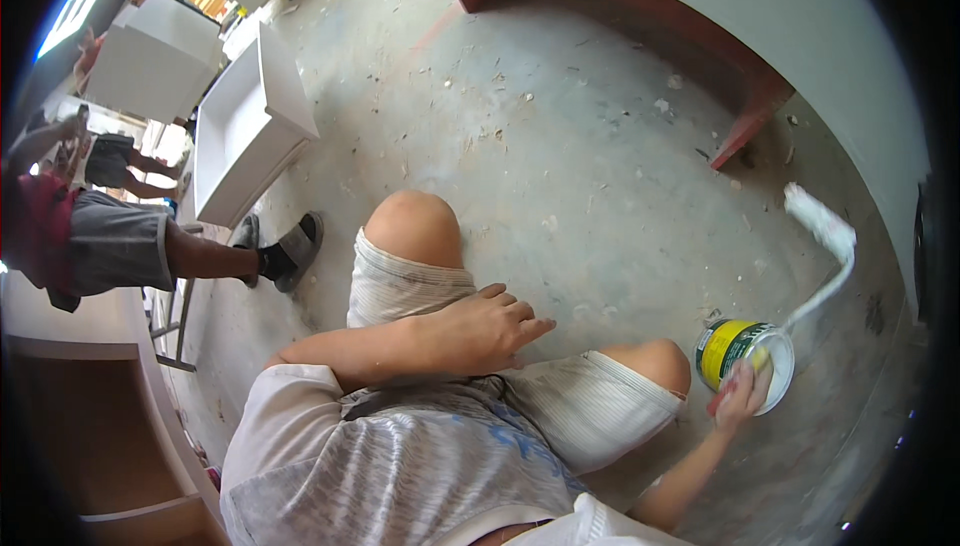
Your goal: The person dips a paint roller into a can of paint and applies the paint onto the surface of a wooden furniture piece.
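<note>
My right hand (742,394) is closed around the handle of a paint roller (822,224), beside the mouth of a paint can. The roller's white-coated sleeve and bent wire frame reach out beyond the can. The paint can (722,348) has a yellow and dark green label and a whitish inside; how much paint it holds is hard to see. Across my lap, near my left knee, lies my left hand (490,330), its fingers loosely stretched and nothing in it.
A dark red base (735,41) under a large pale panel (800,6) stands ahead and right. Chips litter the concrete floor (560,196). At left are a white open box (235,151), a person in grey shorts (120,236), other people, and a brown-lined cabinet (95,436).
</note>
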Demonstrator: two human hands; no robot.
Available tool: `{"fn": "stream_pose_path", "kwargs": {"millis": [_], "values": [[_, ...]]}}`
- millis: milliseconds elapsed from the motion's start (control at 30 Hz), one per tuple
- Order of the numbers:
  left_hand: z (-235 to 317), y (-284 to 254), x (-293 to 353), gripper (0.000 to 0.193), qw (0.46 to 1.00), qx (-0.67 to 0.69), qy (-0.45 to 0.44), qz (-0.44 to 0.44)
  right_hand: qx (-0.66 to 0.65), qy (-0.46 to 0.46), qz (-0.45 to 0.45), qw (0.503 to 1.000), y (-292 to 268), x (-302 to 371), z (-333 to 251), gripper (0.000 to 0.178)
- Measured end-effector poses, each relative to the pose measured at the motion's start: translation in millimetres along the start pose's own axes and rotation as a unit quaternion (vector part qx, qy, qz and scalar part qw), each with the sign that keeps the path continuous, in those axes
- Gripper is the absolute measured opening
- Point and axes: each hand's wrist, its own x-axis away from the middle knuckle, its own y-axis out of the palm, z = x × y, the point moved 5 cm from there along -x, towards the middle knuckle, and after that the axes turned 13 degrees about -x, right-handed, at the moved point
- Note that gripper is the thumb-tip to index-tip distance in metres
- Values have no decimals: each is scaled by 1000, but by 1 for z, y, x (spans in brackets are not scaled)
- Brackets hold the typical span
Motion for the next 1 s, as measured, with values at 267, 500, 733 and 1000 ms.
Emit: {"fn": "stream_pose_path", "kwargs": {"millis": [267, 500, 733, 1000], "values": [[-29, 19, 68, 48, 992, 110, 20, 57, 212, -8, -251, 945, 203, -70, -15, 33], [-77, 28, 110, 43, 970, 43, 32, 237, 523, -392, -267, 708, 362, -106, -47, 39], [-146, 20, 139, 37, 904, 144, 25, 402, 646, -390, -183, 631, 469, -161, -38, 43], [-202, 20, 167, 35, 863, 238, -20, 445, 687, -428, -157, 566, 610, -162, -13, 43]]}}
